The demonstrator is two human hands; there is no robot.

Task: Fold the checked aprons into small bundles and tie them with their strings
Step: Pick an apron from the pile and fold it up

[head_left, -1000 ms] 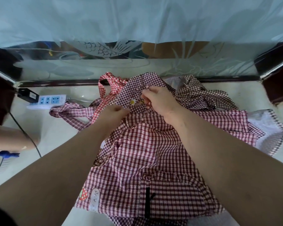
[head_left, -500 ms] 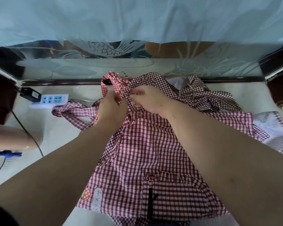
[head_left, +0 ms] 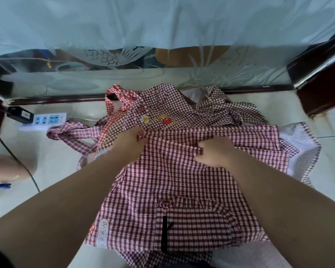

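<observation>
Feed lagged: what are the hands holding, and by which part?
Left hand and right hand pinch the top checked apron along its folded upper edge.

A pale, glossy floor [head_left: 56, 167] carries a spread heap of checked aprons [head_left: 172, 180], their strings [head_left: 72, 132] trailing off to the left. Near the far edge lies a white power strip [head_left: 45, 119] with a black adapter [head_left: 17, 114] plugged in; a black cable [head_left: 21, 163] crosses the floor on the left

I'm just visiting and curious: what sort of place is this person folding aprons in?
Likely a room in a home: a frosted glass panel etched with fish, a pale curtain above it, and a power strip lying on the shiny floor beside the checked aprons.
</observation>
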